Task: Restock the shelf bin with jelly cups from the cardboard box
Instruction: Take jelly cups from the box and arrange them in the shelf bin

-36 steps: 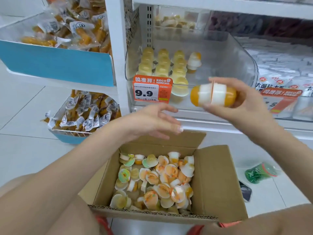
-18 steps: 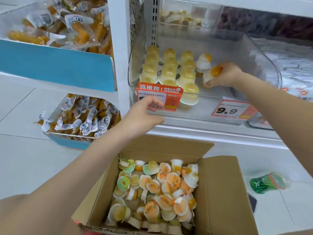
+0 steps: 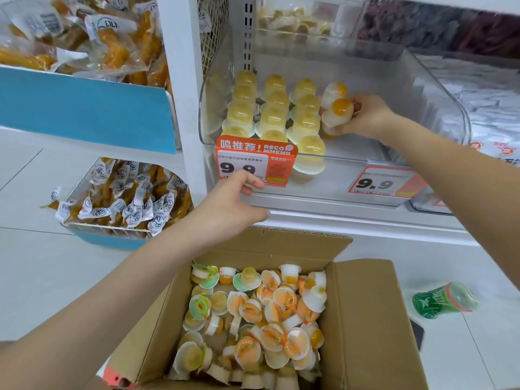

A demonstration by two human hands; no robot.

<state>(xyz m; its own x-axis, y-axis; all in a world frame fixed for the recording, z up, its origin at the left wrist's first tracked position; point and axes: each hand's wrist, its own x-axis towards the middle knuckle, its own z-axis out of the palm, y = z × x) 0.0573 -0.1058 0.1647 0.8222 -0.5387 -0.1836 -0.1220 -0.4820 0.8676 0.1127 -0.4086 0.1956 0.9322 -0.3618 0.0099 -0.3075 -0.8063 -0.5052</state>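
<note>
Reaching my right hand (image 3: 363,116) into the clear shelf bin (image 3: 439,114), fingers curled around an orange-topped jelly cup (image 3: 339,111) with a second cup partly hidden under it, both sitting at the right end of the yellow cup rows (image 3: 274,108). Left hand (image 3: 230,201) is resting half-open on the bin's front lip, fingertips touching the 9.9 price tag (image 3: 254,161). Versus half a second ago, the cups are sitting closer to the rows. Cardboard box (image 3: 374,319) is sitting below, full of loose cups.

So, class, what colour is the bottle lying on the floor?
Green bottle, seen in the head view.
</note>
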